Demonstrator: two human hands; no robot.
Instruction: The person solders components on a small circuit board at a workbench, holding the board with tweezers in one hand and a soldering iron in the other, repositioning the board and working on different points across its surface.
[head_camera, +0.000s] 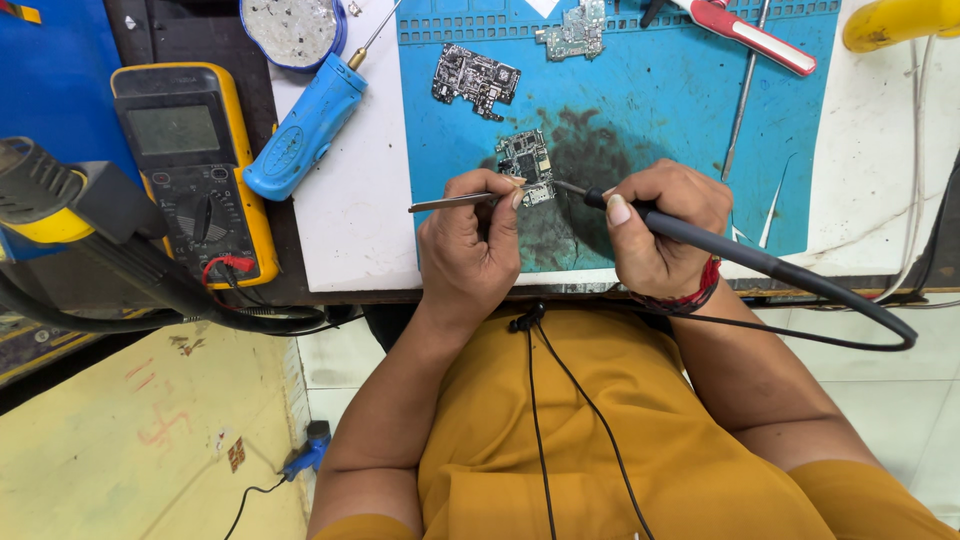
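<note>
Yellow shirt front (640, 450), nearest the lens, with a thin black cord running down it.

Left hand (470, 245): fingers closed on metal tweezers (455, 201), whose tips reach the small circuit board (526, 165).

Right hand (665, 225): closed in a pen grip round a black soldering iron (700, 238); its tip touches the board's right edge; the cable loops off to the right. Red thread band on the wrist.

Small circuit board: dark, irregular outline, crowded with silver shields and tiny components; lies on a scorched dark patch near the middle of the blue work mat (650, 110), just beyond both hands. Lower edge partly covered by the left fingers; the exact contact point of the tweezers cannot be made out.

Also on the mat: a second dark board (476, 78) and a greenish board (572, 32), cut by the upper frame edge.

Left of the mat: blue handled tool (305, 125), yellow multimeter (195, 160), round tin (292, 30), partly cropped. Hot-air handle (60, 205), blurred, at far left.
</note>
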